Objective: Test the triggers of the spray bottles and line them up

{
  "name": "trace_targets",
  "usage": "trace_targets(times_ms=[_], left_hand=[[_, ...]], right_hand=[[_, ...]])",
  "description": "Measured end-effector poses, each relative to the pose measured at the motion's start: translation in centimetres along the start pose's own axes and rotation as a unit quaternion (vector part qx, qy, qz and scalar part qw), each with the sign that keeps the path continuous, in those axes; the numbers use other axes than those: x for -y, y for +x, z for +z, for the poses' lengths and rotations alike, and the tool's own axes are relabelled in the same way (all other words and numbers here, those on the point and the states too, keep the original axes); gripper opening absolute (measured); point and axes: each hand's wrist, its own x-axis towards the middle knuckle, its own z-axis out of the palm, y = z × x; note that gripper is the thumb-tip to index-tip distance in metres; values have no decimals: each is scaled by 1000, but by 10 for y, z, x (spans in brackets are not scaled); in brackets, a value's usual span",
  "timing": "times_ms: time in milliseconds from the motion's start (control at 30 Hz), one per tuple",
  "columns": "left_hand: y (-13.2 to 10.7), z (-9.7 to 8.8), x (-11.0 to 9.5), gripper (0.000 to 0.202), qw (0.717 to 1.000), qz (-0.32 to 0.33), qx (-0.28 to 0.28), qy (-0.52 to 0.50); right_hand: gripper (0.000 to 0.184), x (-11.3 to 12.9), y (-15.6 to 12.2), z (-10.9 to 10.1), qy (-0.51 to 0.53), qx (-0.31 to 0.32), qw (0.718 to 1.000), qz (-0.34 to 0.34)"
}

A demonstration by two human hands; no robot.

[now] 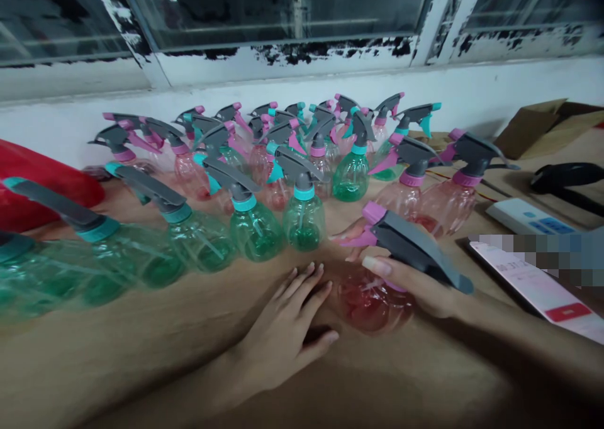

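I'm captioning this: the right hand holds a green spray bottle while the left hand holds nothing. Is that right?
Not the colour: the head view shows the right hand holding a pink spray bottle, not a green one. The left hand holds nothing.

Glossy plastic spray bottles, smooth matt tabletop, cardboard box

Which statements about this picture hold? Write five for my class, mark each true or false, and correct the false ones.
1. The right hand holds a pink spray bottle. True.
2. The left hand also grips a bottle. False: the left hand lies palm down on the table.
3. A phone lies to the right of that pink spray bottle. True.
4. The front-row green bottles have pink collars. False: their collars are turquoise.
5. The cardboard box stands at the left. False: it is at the right.
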Motion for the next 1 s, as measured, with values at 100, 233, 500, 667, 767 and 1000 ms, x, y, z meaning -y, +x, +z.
trace_targets(times_ms=[100, 233, 500, 667, 767, 1000], left_hand=[[0, -1, -1, 60, 1000, 1, 6, 3], [2, -3, -2, 60, 1000, -2, 10, 2], [2, -2, -2, 59, 1000, -5, 8, -15], [2, -3, -3, 58, 1000, -12, 0, -23], [1, -4, -3, 58, 1000, -10, 7, -20], [2, -2, -2, 58, 1000, -13, 1, -25]], right_hand=[[28, 12, 3, 1, 5, 16, 1000, -12], [30, 18, 4, 3, 17, 9, 999, -26], [28, 3, 3, 4, 45, 10, 997, -63], [31, 4, 7, 4, 20, 8, 996, -82], [30, 4, 7, 5, 27, -3, 997, -74], [24, 3, -1, 2, -37, -31, 999, -12]])
